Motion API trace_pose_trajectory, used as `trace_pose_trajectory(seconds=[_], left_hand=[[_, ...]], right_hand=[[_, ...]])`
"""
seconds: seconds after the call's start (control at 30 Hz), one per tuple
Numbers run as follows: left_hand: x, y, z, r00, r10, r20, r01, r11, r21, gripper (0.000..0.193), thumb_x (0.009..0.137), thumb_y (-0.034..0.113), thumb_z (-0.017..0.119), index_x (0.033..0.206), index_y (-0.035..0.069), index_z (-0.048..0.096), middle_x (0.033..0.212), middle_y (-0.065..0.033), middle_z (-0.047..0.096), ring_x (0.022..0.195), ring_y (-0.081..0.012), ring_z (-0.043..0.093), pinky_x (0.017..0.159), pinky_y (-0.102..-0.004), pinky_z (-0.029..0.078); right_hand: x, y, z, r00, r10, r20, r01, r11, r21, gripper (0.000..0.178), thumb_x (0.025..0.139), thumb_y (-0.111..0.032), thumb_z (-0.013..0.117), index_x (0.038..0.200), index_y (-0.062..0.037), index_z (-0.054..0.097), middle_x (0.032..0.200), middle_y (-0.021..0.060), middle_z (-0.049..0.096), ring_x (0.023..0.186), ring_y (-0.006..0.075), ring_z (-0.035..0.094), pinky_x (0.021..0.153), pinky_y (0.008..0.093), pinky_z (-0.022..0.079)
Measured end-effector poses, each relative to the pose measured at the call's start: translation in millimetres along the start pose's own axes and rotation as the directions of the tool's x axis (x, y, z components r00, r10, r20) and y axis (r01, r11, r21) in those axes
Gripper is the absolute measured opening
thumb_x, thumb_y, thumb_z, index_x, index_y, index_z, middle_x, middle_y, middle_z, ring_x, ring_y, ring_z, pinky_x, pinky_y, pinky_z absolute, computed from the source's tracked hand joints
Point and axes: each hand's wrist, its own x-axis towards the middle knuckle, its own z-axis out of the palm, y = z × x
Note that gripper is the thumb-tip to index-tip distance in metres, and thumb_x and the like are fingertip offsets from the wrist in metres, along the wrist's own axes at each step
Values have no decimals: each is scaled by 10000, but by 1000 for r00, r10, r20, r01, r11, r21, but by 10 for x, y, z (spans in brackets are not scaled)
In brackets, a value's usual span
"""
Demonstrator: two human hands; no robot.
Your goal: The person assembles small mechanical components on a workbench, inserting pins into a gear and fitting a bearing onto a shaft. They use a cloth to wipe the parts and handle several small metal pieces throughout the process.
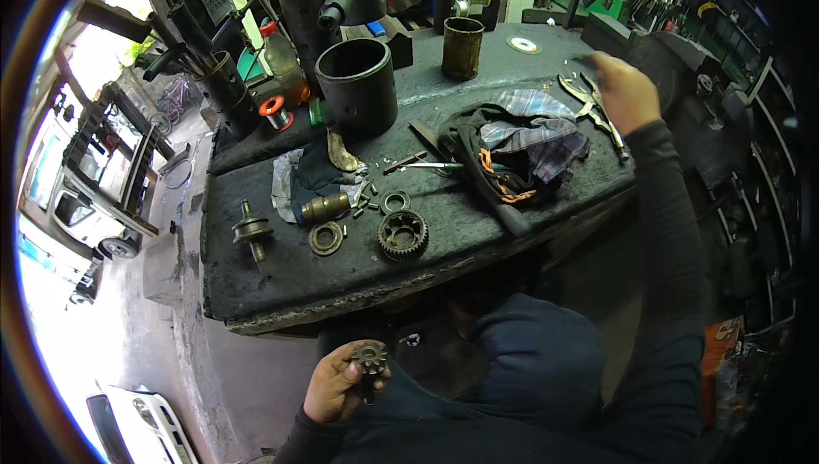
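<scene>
Near my body, my left hand point(334, 385) is closed around a small toothed pinion gear point(370, 356), its teeth facing up. Out over the far right of the bench reaches my right hand point(630, 95), back of the hand showing; most of its fingers are hidden. Just left of it lie the locking pliers point(589, 107). Along the front of the bench sit a larger ring gear point(403, 234), a thin ring point(395, 200), a flanged washer point(326, 239), a cylindrical bushing point(325, 206), several small rollers point(365, 194) and a shaft with a disc point(252, 231).
A dark bundle with plaid cloth point(537, 144) covers the bench's middle, a hammer handle point(510, 218) beneath it. Behind stand a wide black metal cylinder point(357, 89), a rusty can point(462, 49) and a solder spool point(275, 112). The bench's front edge point(281, 317) runs before me.
</scene>
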Motion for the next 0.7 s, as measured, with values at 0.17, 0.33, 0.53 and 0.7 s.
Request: trace_pose_trajectory(seconds=[0.17, 0.33, 0.53, 0.7], left_hand=[[-203, -39, -162, 996, 65, -57, -66, 998, -6, 653, 865, 384, 728, 1249, -91, 498, 938, -186, 646, 749, -217, 613, 688, -317, 517], [-259, 24, -28, 969, 246, -11, -241, 956, 167, 725, 794, 391, 805, 1253, -70, 486, 981, -162, 660, 790, -185, 644, 693, -272, 530], [-355, 141, 199, 916, 385, 114, -400, 899, 178, 760, 705, 305, 893, 1265, -45, 517, 1088, -71, 628, 995, -131, 615, 897, -282, 507], [-449, 58, 166, 832, 530, 165, -555, 785, 274, 695, 710, 206, 888, 1252, -38, 529, 1129, -86, 605, 1039, -154, 597, 920, -293, 477]], right_hand=[[-281, 46, -568, 950, 310, -30, -264, 855, 445, 217, 919, -45, 536, 1119, -49, 620, 881, 86, 681, 826, 185, 685, 717, 311, 510], [-657, -804, -460, 971, 127, 202, -236, 386, 892, 89, 922, 12, 539, 1002, 19, 578, 899, 39, 644, 845, 128, 633, 777, 257, 477], [-524, -1240, 77, 987, -147, 71, 87, 843, 530, 141, 812, -18, 608, 950, -13, 577, 875, 177, 573, 831, 361, 598, 719, 422, 480], [-734, -1786, -217, 967, -209, -145, 248, 902, 353, 288, 819, -176, 688, 1087, -82, 641, 1030, 156, 603, 969, 348, 580, 832, 447, 462]])
